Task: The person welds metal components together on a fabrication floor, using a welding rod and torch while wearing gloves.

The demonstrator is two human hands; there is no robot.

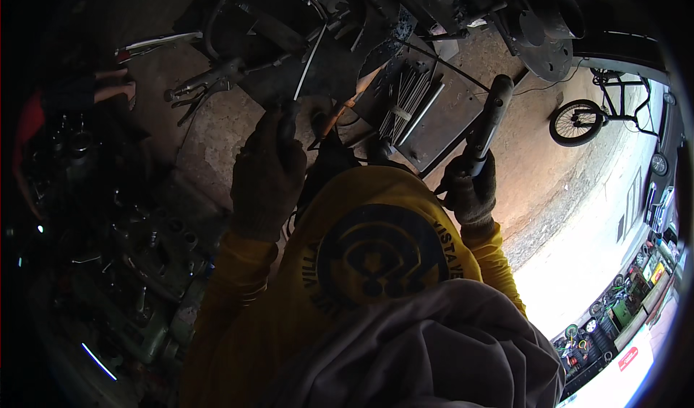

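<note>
Both my hands wear dark knitted work gloves. My left hand (271,173) is closed round the dark handle of a tool whose long, thin pale rod (311,61) points away toward the dark metal pieces; its exact kind is too dark to tell. In my right hand (470,191) is a grey metal tube (490,119) with holes along it, tilted up and away. Between my hands, farther off, a bundle of thin rods (406,108) lies on a flat metal plate (441,129). A locking clamp (206,81) sits beyond my left hand.
Dark scrap metal (289,32) crowds the far side. A round metal flange (542,46) is at far right. A bicycle (578,122) stands beyond on the concrete floor. At the left, another person's bare lower legs (112,86) show beside shadowed metal parts (137,263).
</note>
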